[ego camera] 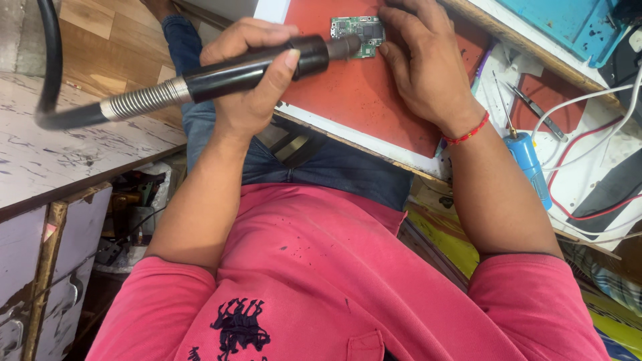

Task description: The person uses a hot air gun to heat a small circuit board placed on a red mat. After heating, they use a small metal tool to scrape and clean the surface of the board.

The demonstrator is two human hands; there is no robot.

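Observation:
My left hand (247, 87) is wrapped around the black handle of a hot-air tool (313, 55), whose metal nozzle points at a small green circuit board (354, 28). A ribbed metal collar and a thick black hose (50, 60) run off the handle to the left. The board lies on a red mat (348, 100) near the top of the head view. My right hand (421, 67), with a red thread on its wrist, rests fingers-down on the mat. Its fingertips touch the board's right edge.
Right of the mat lie a blue-handled tool (531, 164), tweezers (538, 110) and red and white cables (588, 154). A blue tray (568, 20) sits at the top right. A worn white table (53, 154) with drawers stands at the left.

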